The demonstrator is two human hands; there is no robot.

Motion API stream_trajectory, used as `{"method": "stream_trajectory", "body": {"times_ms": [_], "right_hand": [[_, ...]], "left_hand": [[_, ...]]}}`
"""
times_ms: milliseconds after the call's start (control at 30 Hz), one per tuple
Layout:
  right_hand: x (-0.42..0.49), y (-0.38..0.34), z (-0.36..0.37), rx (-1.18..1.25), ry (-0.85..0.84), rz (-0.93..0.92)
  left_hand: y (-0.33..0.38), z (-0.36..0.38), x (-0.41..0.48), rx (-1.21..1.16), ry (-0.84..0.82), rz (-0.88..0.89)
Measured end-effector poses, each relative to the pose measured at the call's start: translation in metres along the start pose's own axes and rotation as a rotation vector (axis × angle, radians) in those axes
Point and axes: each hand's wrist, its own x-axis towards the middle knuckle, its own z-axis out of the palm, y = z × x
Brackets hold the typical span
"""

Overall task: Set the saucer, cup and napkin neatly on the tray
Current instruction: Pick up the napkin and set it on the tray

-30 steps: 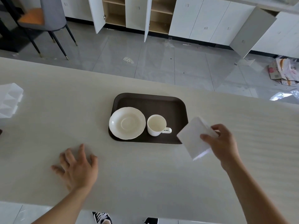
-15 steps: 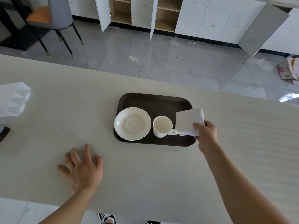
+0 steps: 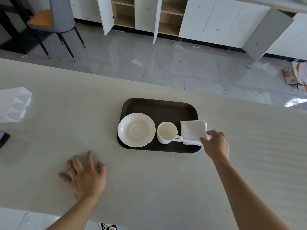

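A dark brown tray point(image 3: 159, 106) lies on the pale table. On its left part sits a white saucer point(image 3: 136, 129). To the saucer's right stands a white cup point(image 3: 167, 132), upright, its handle pointing right. A folded white napkin stack point(image 3: 193, 131) lies on the tray's right part, touching the handle. My right hand point(image 3: 216, 145) pinches the napkin's near right corner between thumb and fingers. My left hand point(image 3: 83, 175) rests flat on the table, fingers spread, well left of and nearer than the tray.
A white plastic holder point(image 3: 14, 104) stands at the table's left edge, with a dark object point(image 3: 4, 139) just below it. Beyond the table are a grey floor, a chair point(image 3: 54, 19) and white cabinets with open doors.
My right hand carried the napkin from the air right of the tray down onto the tray beside the cup. My left hand stayed flat on the table.
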Motion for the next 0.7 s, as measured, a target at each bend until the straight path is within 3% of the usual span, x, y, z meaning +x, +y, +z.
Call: {"method": "stream_trajectory", "body": {"times_ms": [433,700], "right_hand": [[0.0,-0.053,-0.011,0.028,0.034,-0.263],[0.013,-0.142,-0.001,0.014,-0.122,-0.481]], "left_hand": [[0.0,0.001,0.001,0.052,-0.056,0.054],[0.003,-0.004,-0.001,0.02,-0.049,0.031]]}}
